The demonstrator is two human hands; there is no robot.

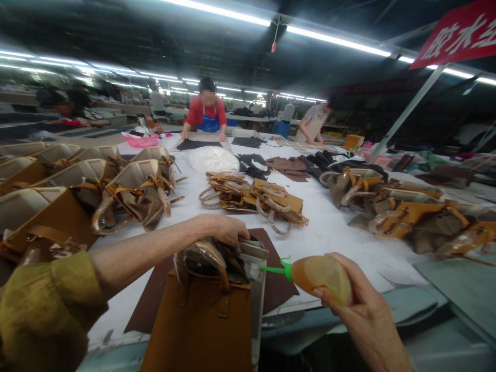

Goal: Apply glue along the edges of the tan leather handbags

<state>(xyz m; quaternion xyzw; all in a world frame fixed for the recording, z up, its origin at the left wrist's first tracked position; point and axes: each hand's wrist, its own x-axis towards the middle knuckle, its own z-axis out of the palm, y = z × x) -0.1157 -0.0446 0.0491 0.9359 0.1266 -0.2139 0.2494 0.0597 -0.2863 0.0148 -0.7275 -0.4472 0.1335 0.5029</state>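
Observation:
A brown handbag point(201, 323) stands in front of me, its plastic-wrapped handles point(205, 253) upright over the top. My left hand point(228, 230) reaches across and grips the far rim of its opening; some of the fingers are hidden inside. In my right hand point(360, 294) is a glue bottle point(321, 276), a soft squeeze bottle with amber liquid, held on its side. Its thin green nozzle point(277, 269) points left at the bag's light side edge point(259, 289). Whether the tip touches that edge I cannot tell. Beneath the bag lies a dark brown sheet point(149, 297).
Rows of similar bags point(132, 188) stand on the left, more bags point(411, 212) on the right. Flat bag pieces point(253, 196) lie mid-table. Behind them are a white plastic bag point(213, 159), dark fabric pieces and a pink basin point(140, 139). Co-workers point(205, 111) work across the table.

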